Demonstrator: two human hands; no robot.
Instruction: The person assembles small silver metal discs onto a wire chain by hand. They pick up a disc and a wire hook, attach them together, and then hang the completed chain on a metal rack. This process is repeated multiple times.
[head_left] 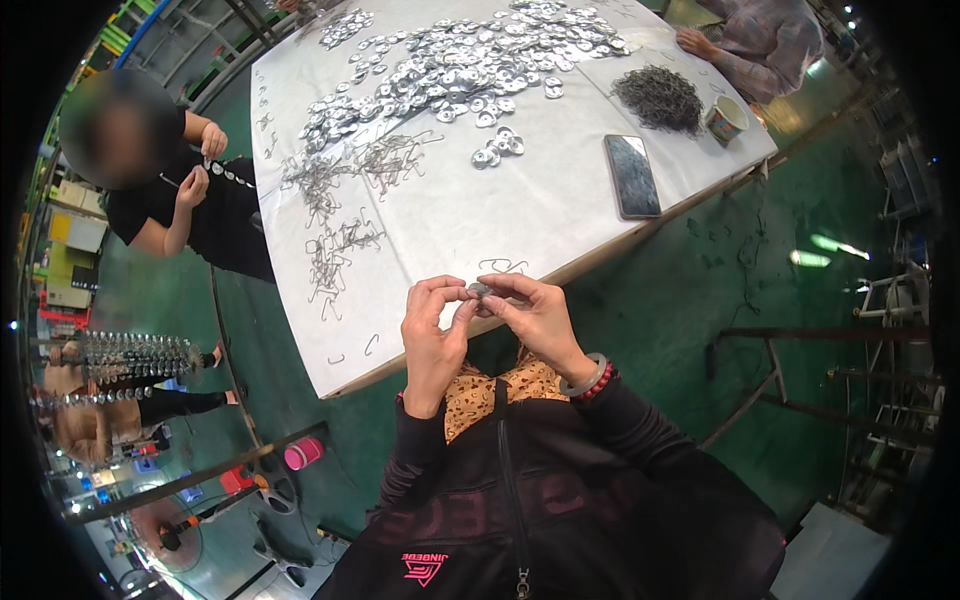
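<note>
Black jacket (585, 500), lower centre of frame: faint reddish lettering across front. Left hand (436, 335), right hand (540, 316), mid-frame: fingertips pinched on metal piece. Pink emblem (422, 569), lettered, lower jacket. Metal piece (480, 289): small, silvery-grey, partly finger-covered.

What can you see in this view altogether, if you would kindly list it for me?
Table: one, white-topped, centre
Metal discs: many, silver, mostly heaped towards the table's far side
Wire hooks: many, grey, mostly on its left side
Wire pile: one, dark, far right
Cup: one, pale patterned, beside that pile
Phone: one, dark, near the right edge
Co-workers: at least three, in black, tan and patterned clothes, left, lower left and upper right
Bucket-like container: one, pink, floor at lower left
Floor: one, green, around the table
Background items: uncounted, mixed colours, too small to tell
Small piece: one, grey, between the hands
Jacket: one, black, bottom
Left hand: one, bare, pinching the piece
Right hand: one, bare, pinching it too
</note>
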